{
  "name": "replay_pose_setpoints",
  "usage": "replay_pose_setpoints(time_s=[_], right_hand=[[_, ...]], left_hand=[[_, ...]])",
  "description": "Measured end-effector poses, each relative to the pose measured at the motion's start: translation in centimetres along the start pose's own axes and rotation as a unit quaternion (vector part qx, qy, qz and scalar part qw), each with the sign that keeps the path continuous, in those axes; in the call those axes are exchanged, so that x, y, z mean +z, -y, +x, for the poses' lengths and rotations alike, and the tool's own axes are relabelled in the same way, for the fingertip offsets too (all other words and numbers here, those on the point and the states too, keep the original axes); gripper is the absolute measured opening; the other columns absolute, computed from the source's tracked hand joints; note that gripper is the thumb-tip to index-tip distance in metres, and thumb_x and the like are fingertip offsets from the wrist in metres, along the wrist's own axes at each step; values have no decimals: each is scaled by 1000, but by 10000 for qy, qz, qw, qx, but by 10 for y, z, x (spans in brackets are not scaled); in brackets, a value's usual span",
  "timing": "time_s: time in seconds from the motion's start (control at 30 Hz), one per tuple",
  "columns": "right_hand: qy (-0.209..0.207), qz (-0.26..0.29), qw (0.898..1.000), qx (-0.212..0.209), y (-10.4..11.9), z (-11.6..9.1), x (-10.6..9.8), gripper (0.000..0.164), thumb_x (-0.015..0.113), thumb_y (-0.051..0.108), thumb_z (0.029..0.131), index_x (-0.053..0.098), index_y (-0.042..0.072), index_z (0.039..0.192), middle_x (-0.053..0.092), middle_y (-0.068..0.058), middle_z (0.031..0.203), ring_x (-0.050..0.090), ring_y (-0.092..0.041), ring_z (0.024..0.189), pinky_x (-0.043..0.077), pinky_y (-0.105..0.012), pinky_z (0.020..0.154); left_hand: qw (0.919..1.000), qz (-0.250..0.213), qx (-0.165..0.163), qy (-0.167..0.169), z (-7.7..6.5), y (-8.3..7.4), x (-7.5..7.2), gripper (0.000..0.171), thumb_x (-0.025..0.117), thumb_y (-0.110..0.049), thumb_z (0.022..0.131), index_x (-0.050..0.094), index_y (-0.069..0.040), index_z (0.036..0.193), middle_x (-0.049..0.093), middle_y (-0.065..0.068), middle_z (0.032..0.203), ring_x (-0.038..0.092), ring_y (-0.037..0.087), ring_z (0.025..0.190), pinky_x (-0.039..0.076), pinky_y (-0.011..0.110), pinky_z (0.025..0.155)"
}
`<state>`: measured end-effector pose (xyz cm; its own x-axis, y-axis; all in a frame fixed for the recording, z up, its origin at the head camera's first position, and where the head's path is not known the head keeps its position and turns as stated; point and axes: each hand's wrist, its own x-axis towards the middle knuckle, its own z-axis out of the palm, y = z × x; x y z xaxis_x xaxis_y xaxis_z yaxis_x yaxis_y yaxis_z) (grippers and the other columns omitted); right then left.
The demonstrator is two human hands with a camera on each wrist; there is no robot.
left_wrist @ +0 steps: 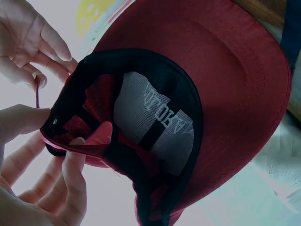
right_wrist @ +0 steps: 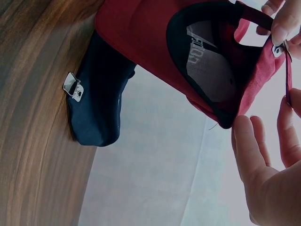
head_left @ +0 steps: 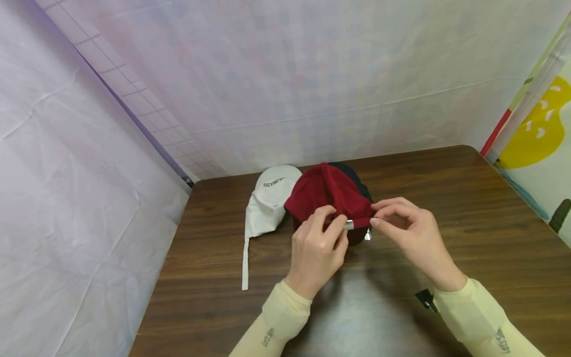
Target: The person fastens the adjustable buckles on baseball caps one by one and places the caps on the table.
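A dark red baseball cap (head_left: 327, 188) is held up over the table, its opening and brim underside (left_wrist: 235, 84) visible in the left wrist view. My left hand (head_left: 317, 248) pinches the back of the cap beside the silver buckle (head_left: 350, 224). My right hand (head_left: 412, 230) pinches the loose end of the red strap (right_wrist: 289, 77) between thumb and finger, to the right of the buckle. In the right wrist view, the other right fingers are near the cap's edge; whether they touch it I cannot tell.
A white cap (head_left: 267, 208) lies at the back left, its long strap (head_left: 245, 265) stretched toward me. Behind the red cap is a dark blue cap (right_wrist: 101, 89) with a metal buckle (right_wrist: 74, 87). Cloth sheets (head_left: 312, 74) hang behind the brown wooden table (head_left: 214, 258).
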<state>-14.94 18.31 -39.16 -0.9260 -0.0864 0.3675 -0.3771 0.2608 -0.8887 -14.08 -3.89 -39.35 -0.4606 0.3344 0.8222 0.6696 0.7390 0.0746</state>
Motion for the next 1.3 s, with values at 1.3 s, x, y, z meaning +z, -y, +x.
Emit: replay_pose_setpoints(time_s=[1.3], right_hand=[[-13, 5, 10000, 10, 3, -3, -1, 6, 77, 20, 90, 75, 14, 92, 68, -2, 114, 64, -18, 104, 54, -23, 85]], left_hand=[[9975, -651, -166, 220, 1, -1, -2, 21, 70, -8, 85, 69, -8, 106, 57, 8, 110, 61, 15, 89, 55, 25, 80]])
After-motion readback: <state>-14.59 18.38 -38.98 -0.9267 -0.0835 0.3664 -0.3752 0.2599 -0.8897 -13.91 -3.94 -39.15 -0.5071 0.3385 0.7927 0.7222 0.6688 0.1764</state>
